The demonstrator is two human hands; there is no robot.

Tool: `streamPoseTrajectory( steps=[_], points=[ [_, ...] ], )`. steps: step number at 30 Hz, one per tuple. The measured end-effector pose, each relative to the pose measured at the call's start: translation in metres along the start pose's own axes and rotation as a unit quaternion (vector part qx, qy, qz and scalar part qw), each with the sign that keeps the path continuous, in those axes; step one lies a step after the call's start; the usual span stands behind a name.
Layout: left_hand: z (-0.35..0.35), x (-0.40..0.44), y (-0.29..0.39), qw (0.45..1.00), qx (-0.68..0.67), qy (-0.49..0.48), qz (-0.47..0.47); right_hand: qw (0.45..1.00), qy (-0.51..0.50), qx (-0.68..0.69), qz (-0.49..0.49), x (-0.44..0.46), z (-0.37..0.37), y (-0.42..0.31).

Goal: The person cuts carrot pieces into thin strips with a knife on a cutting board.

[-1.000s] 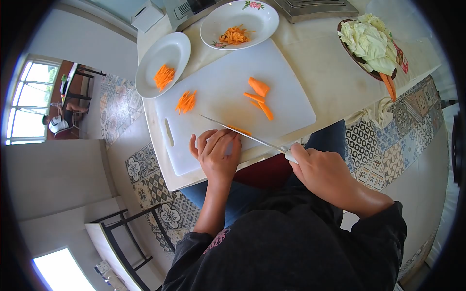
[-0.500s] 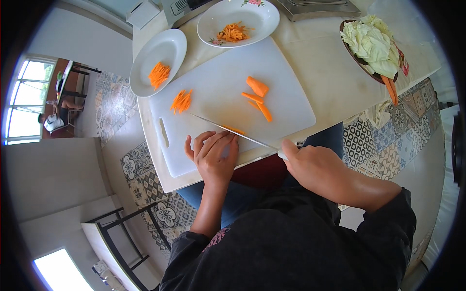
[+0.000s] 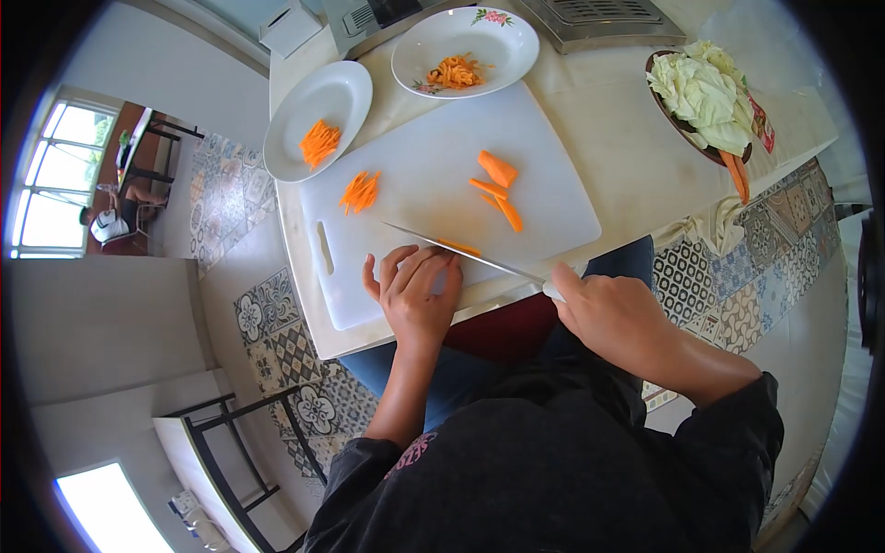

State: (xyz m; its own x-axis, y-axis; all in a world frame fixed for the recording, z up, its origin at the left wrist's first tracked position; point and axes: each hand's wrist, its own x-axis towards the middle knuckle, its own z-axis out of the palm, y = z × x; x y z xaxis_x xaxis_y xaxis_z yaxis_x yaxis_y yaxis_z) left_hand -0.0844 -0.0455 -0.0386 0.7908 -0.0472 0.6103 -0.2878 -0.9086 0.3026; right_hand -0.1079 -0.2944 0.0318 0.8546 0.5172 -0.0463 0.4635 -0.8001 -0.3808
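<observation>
My right hand (image 3: 604, 304) grips the handle of a knife (image 3: 498, 265), whose blade slants over the white cutting board (image 3: 415, 157). Just behind the blade lies a carrot piece (image 3: 458, 248). The bent fingers of my left hand (image 3: 419, 290) rest on the board beside the blade and touch the near side of that piece; their tips are partly hidden. Thin carrot strips (image 3: 359, 192) are heaped at the board's left. Several larger carrot pieces (image 3: 498, 170) lie to the right.
Behind the board stand an oval plate (image 3: 281, 138) with carrot strips and a flowered plate (image 3: 516, 55) with shreds. A brown bowl (image 3: 656, 88) of cabbage and carrot is at the right, a metal appliance (image 3: 599, 23) at the back. A person (image 3: 111, 226) sits far left.
The whole view has shifted slightly. My hands and the knife have hardly moved relative to the board, and the blade stays beside the carrot piece.
</observation>
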Motion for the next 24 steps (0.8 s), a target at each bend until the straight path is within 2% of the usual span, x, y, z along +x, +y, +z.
streamPoseTrajectory(
  steps=[15, 24],
  points=[
    [-0.003, 0.002, 0.005, 1.0, 0.011, 0.004, -0.005, 0.999, 0.005, 0.036, 0.007, -0.003, 0.001, -0.003],
    [-0.003, 0.002, 0.005, 1.0, 0.015, 0.012, -0.002, 0.996, -0.067, 0.053, 0.023, 0.006, -0.012, -0.002]
  ],
)
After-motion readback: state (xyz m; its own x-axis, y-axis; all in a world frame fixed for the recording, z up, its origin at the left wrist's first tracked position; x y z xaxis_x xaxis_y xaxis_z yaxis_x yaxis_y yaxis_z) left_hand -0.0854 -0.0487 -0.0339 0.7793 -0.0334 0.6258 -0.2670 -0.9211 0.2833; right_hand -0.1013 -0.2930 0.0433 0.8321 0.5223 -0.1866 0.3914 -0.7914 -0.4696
